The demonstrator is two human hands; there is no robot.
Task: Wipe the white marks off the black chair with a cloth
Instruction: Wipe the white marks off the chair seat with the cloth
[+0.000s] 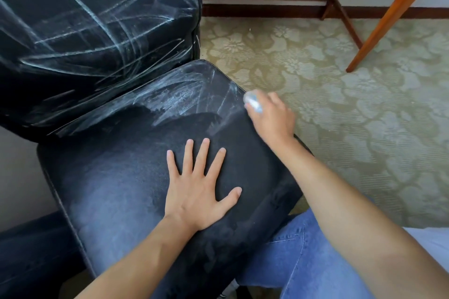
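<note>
Chair seat (136,177): cloth (253,104) in right hand (273,118).

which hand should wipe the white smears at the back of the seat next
Right. The right hand already grips the cloth at the seat's far right edge, beside the smears. The left hand lies flat and empty on the seat, bracing the chair.

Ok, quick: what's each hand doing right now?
Left hand: open, flat on the chair seat, holding nothing.
Right hand: closed on the cloth.
</note>
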